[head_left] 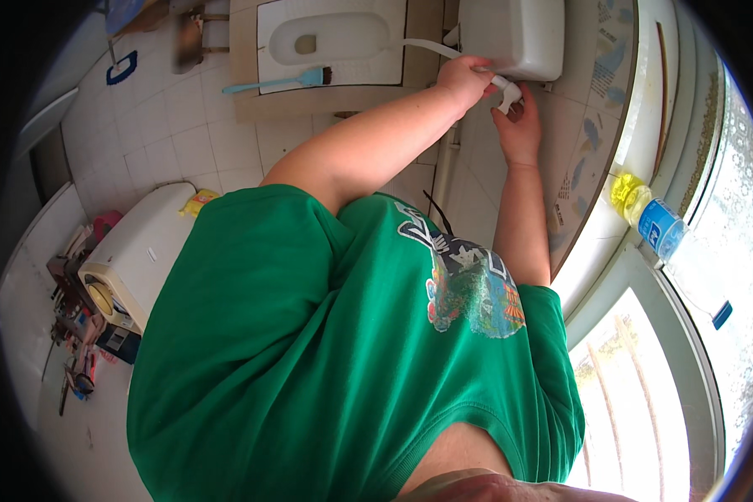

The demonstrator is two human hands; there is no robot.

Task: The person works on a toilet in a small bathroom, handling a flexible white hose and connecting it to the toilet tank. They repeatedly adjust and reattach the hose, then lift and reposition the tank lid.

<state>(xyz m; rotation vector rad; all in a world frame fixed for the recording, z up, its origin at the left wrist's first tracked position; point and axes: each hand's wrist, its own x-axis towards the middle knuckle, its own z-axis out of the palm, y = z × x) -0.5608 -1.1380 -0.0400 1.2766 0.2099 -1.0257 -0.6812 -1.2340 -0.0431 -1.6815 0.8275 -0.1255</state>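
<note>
While a blue brush (280, 81) is seen lying beside the squat pan (330, 38), the white pipe fitting (504, 86) under the white cistern (514, 33) is gripped by the left hand (464, 79) and pinched from below by the right hand (517, 125); a yellow bottle with a blue label (648, 216) is laid on the sill (611, 243) at far right

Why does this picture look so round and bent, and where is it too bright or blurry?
Head view: fisheye lens bends the window frame and tiles toward a dark rim; daylight overexposes the window pane; the left hand and right hand at the white tank look sharp enough; the tools at the left edge look smeared.
</note>
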